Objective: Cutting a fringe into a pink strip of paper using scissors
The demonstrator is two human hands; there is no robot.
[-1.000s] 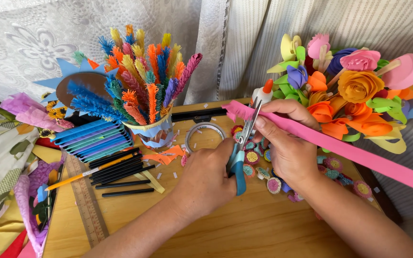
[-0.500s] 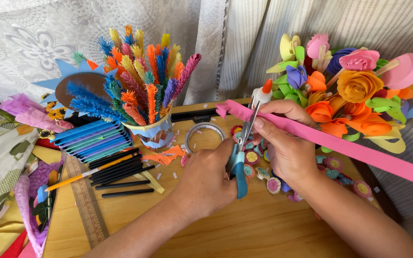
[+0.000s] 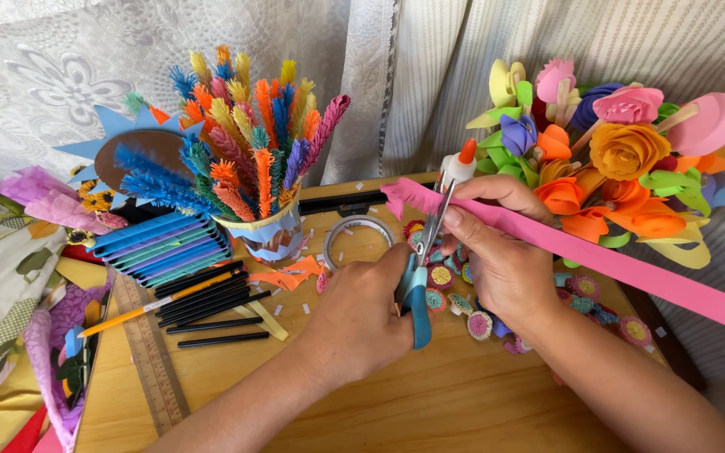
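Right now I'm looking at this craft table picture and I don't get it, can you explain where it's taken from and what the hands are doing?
The camera sits on a person's head and looks down at their own two bare hands; there is no machine. The left hand holds blue-handled scissors, blades at the fringed end of a long pink paper strip, which the right hand holds. On the wooden table lie a cup of fringed paper stems, black pencils, a ruler, a tape roll and small paper rosettes. Paper flowers stand behind.

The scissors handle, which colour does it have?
Blue; the scissors handle shows best in the head view, in the left hand.
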